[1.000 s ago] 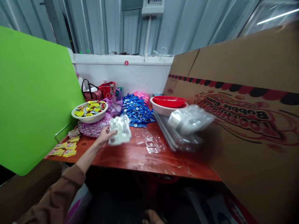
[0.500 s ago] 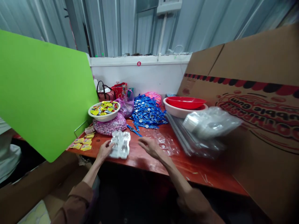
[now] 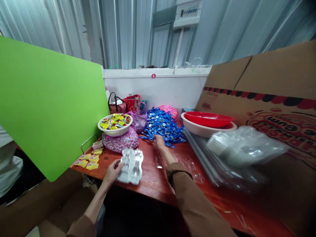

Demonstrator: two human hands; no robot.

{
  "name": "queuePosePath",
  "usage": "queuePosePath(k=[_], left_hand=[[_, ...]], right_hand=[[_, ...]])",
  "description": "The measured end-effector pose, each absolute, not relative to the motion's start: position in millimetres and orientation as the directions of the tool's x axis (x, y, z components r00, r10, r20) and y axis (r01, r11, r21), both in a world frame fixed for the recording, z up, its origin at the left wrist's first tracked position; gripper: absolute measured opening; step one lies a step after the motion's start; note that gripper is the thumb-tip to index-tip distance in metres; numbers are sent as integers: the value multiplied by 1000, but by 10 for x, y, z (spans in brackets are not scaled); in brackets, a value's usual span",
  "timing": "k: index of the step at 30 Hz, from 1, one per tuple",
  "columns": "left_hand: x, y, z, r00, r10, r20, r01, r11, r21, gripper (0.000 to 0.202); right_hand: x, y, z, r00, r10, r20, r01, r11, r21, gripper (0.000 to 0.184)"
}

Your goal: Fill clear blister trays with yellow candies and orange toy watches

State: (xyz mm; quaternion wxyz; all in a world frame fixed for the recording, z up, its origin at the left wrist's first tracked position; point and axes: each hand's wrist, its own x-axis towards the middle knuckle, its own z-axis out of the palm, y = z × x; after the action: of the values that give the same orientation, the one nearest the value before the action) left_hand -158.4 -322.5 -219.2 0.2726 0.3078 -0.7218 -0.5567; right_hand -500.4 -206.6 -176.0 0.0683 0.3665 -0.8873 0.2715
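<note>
My left hand [image 3: 113, 171] grips the left edge of a clear plastic blister tray [image 3: 132, 166], thumb and fingers closed on it. The tray has moulded hollows and rests near the front edge of the red table [image 3: 150, 176]. My right hand [image 3: 160, 142] reaches to the front of a heap of blue toy wristwatches [image 3: 161, 123]. Its fingertips are blurred and partly hidden, so whether they hold a watch does not show. More clear blister trays [image 3: 189, 164] lie to the right, partly behind my right forearm.
A white bowl of yellow wrapped sweets [image 3: 115, 123] sits on a bag of pink beads or sweets [image 3: 122, 140]. Yellow packets [image 3: 89, 161] lie left. At right are red and pink basins [image 3: 209, 119], stacked plastic [image 3: 237, 158] and a cardboard panel [image 3: 229, 85]. A green board [image 3: 54, 108] bounds the left.
My right hand has moved forward from the middle of the table to the blue watches. My left hand still holds the tray. The whole view has shifted slightly.
</note>
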Motion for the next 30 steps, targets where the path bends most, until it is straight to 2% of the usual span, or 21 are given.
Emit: queuePosePath(k=[5,10,12,16,23,30], left_hand=[[-1585,-3236,-2255,-668,-743,33,-149,177,973,69],[-1588,-3250,-2312,-668,-742,58,-131,194,972,65],[-1582,-3241,-2299,-663,-746,66,-127,199,972,66],[-1552,-3187,-2205,-672,-736,80,-119,214,970,64],[-1484,-3078,-2089,-686,-727,40,-100,148,984,70],[-1443,-3072,-2160,-645,-760,-75,-217,88,972,79]], right_hand=[[-5523,-1696,-1535,-806,-511,298,-592,697,-406,41],[-5587,-1139,-1746,-896,-403,186,-444,817,-369,50],[-5561,-996,-1870,-909,-396,133,-416,830,-371,49],[-5585,-948,-1972,-893,-443,80,-435,805,-404,37],[-5974,-1295,-1676,-872,-448,197,-487,751,-446,39],[-6647,-1774,-1397,-888,-310,340,-451,732,-511,57]])
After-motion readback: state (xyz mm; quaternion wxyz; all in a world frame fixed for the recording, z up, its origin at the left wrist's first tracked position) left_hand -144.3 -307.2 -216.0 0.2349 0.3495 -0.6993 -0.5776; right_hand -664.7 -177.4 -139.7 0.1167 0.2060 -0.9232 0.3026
